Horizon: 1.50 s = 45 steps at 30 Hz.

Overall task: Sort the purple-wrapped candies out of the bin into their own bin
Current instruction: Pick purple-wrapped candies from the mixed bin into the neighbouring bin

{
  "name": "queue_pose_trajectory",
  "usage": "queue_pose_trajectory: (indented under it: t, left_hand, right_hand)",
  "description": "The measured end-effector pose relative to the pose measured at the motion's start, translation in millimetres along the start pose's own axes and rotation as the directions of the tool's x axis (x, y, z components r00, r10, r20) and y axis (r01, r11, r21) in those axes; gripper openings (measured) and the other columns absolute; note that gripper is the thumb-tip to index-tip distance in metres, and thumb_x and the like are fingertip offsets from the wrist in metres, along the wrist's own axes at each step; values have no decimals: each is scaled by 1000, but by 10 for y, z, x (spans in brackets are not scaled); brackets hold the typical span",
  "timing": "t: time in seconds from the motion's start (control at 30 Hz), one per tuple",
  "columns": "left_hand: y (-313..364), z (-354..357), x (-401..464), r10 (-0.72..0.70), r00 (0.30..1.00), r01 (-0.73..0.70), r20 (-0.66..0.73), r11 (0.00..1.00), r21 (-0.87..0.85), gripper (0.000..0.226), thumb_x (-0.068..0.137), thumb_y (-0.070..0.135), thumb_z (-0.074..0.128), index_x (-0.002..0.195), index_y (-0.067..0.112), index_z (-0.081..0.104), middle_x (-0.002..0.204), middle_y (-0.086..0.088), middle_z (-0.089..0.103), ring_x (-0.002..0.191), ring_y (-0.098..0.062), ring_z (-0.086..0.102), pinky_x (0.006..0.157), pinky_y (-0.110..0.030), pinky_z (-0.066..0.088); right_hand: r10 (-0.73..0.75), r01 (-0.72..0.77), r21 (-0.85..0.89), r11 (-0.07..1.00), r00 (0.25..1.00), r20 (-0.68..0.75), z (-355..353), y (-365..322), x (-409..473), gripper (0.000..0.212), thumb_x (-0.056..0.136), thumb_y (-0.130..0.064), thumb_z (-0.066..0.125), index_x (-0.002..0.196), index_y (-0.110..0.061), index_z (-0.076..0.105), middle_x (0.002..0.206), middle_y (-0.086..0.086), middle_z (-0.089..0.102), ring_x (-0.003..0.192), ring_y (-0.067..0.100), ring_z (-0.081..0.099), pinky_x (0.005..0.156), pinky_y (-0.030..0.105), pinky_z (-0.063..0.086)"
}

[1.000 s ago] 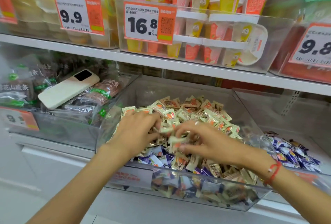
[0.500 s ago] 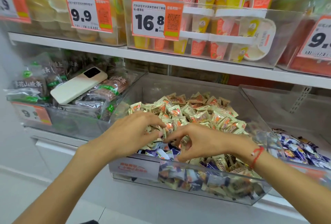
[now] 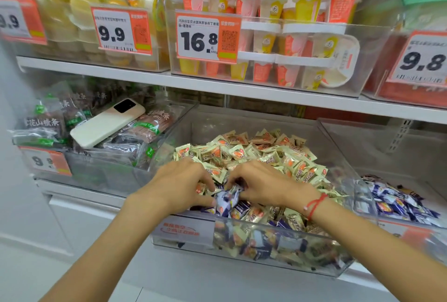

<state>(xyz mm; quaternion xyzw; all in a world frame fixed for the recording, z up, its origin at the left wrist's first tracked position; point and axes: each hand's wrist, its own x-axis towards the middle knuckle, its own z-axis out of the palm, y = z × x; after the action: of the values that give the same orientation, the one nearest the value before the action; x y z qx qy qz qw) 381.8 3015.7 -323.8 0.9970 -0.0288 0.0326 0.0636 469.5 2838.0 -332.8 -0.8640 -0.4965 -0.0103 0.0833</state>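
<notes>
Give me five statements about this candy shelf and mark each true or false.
1. Both hands are in the middle bin. True.
2. A phone lies on the snack packs in the bin to the left. True.
3. The bin to the right holds only cream-wrapped candies. False: it holds purple-wrapped candies.
4. The price tag above the middle bin reads 9.9. False: it reads 16.8.
5. A red string circles the left wrist. False: it is on the right wrist.
</notes>
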Motion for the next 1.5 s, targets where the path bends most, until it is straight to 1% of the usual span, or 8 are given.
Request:
queue_pose_trajectory:
  t: [0.23,0.5,0.6,0.67,0.87,1.2,1.37,1.5]
  left_hand:
    - [116,-7,90,76,982,-61,-171,994,89,18,85,46,65,101,39,68,106,12,63,106,-14,51,79,-28,34]
    - [140,82,191,165,960,-197,225,972,125,42,78,67,56,110,42,66,112,13,52,99,-11,35,82,-31,22]
    - [111,78,168,151,981,-160,125,985,62,34,76,62,65,100,38,69,101,15,54,100,-11,43,80,-29,25]
    - [62,28,95,100,995,-99,8,994,-36,26,79,60,63,90,38,67,92,17,58,92,-9,51,72,-28,33]
    - [16,-13,-14,-175,930,68,-323,946,-317,19,91,51,52,94,32,53,97,15,66,96,-10,63,81,-36,51]
    - [213,28,-98,-159,890,48,-428,965,-259,24,94,51,44,107,33,52,91,19,64,84,-7,63,66,-29,50]
    - [356,115,-68,-89,916,-19,-392,965,-263,30,93,51,43,114,31,52,81,22,61,83,-3,63,67,-29,52]
    - [490,128,-2,-19,927,-94,-375,955,-281,35,90,55,41,116,35,53,86,23,59,74,4,59,65,-24,52]
  right_hand:
    - [291,-291,34,956,928,-234,-280,386,-390,18,82,-33,73,96,-24,68,81,-8,64,71,5,56,63,20,46]
    - [10,-7,50,999,999,-53,-131,74,-269,25,93,-25,60,116,-34,65,106,-14,62,93,2,59,75,32,53]
    - [57,-47,-66,997,988,145,-72,63,-184,53,88,-46,63,137,-34,49,125,0,50,112,17,50,84,38,49]
    - [46,-19,-138,990,980,194,-26,51,-117,64,82,-52,67,139,-33,46,115,-1,47,95,15,47,68,32,44]
    - [-41,79,-207,975,983,178,27,-63,47,51,83,-49,67,124,-19,60,94,-3,39,77,17,46,52,28,29]
    - [116,-90,203,975,986,-121,-344,92,-552,29,90,-34,63,114,-19,70,107,-9,67,86,-8,52,74,4,35]
    - [402,-223,411,884,811,-425,-483,266,-1117,30,88,-36,62,113,-23,70,103,-26,62,94,-7,60,82,13,44]
    - [522,-390,350,852,571,-633,-648,613,-1615,22,90,-22,63,110,-15,72,96,-6,70,81,14,64,73,30,49]
